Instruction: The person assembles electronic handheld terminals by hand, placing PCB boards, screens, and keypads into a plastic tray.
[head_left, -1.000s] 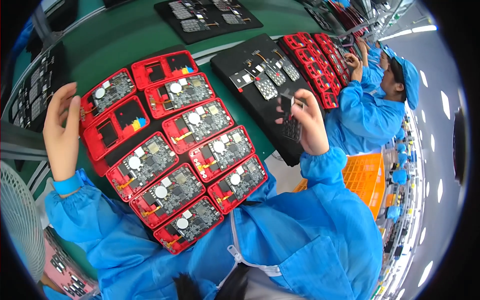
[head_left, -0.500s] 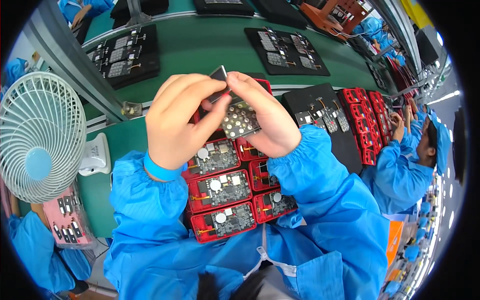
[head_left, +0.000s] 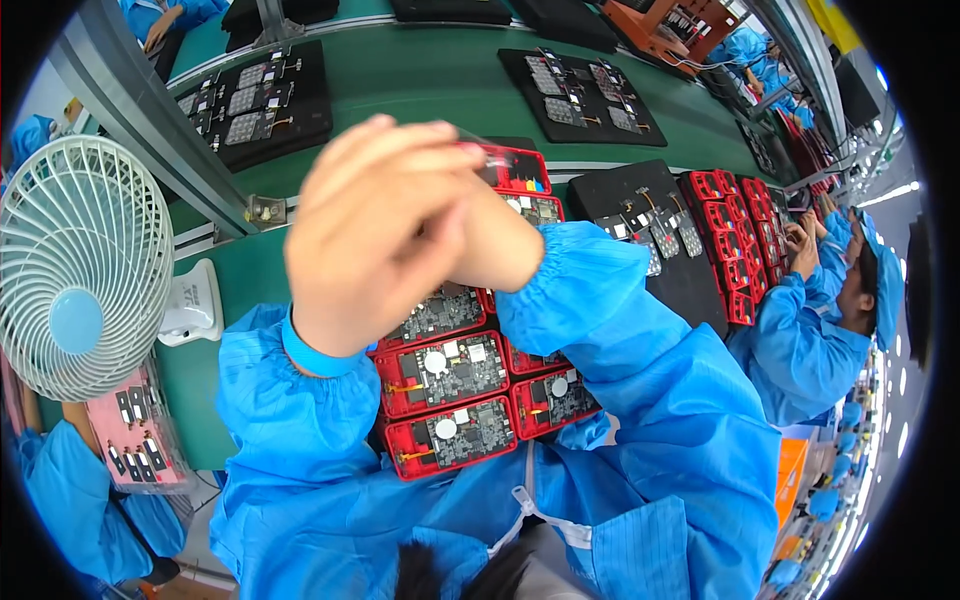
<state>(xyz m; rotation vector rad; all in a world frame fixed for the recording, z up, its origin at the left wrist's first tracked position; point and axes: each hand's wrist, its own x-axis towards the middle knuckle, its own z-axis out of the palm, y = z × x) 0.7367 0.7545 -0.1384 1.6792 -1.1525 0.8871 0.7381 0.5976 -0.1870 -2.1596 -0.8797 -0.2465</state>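
My left hand (head_left: pixel 365 235), with a blue band (head_left: pixel 318 345) at its wrist, is raised above red trays and blurred by motion. Its fingers are bent together and reach across my right hand (head_left: pixel 500 235), of which mainly the wrist and back show. The right fingers are hidden behind the left hand, as is anything between the two. Below them, red plastic housings (head_left: pixel 405 403) hold dark circuit boards (head_left: pixel 462 368), each with a round silver disc and an orange ribbon. Another red housing (head_left: pixel 522 172) shows just beyond the hands.
A white fan (head_left: pixel 90 270) stands at the left. Black mats with keypad boards (head_left: pixel 262 98) (head_left: pixel 582 92) lie on the green bench across from me. At the right are a black mat (head_left: pixel 690 285) with more boards, stacked red housings (head_left: pixel 720 245) and a co-worker in blue (head_left: pixel 815 345).
My right hand has moved left, behind my left hand. The small dark screen and the keypad board with round metal domes, seen in my hands before, are now hidden.
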